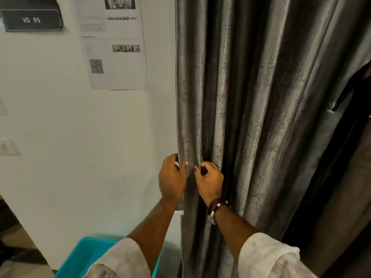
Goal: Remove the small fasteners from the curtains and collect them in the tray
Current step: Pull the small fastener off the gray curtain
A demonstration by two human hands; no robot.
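Both hands pinch the grey curtain [251, 97], folds running straight down: left hand [172, 178] on its edge, right hand [209, 182] beside. Fastener not visible. Teal tray [84, 255] sits below-left.

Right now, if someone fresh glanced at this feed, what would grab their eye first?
Most likely the two hands, left hand and right hand, pinching a fold at the left edge of the grey curtain in the middle of the view. Next, the bright turquoise tray at the bottom left, below the arms. Then the paper with a QR code on the white wall.
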